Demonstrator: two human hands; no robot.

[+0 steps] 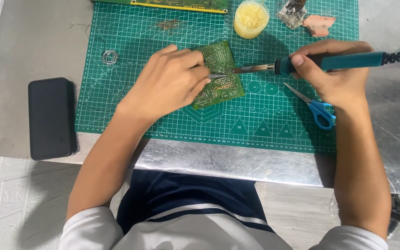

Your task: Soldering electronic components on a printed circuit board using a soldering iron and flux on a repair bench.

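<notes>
Left hand (pixel 170 81) pinching tweezers (pixel 216 75) over green circuit board (pixel 219 74) at upper centre of frame, right hand (pixel 334 74) gripping teal soldering iron (pixel 320 62), tip touching board, blue scissors (pixel 315 105) lying on cutting mat (pixel 163 115) at right.

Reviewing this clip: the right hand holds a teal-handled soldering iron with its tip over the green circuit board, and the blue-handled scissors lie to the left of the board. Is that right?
Not quite. The head view shows the blue-handled scissors lying to the right of the green circuit board, under the right hand. The rest holds: that hand grips the teal-handled soldering iron, its tip over the board.
</notes>
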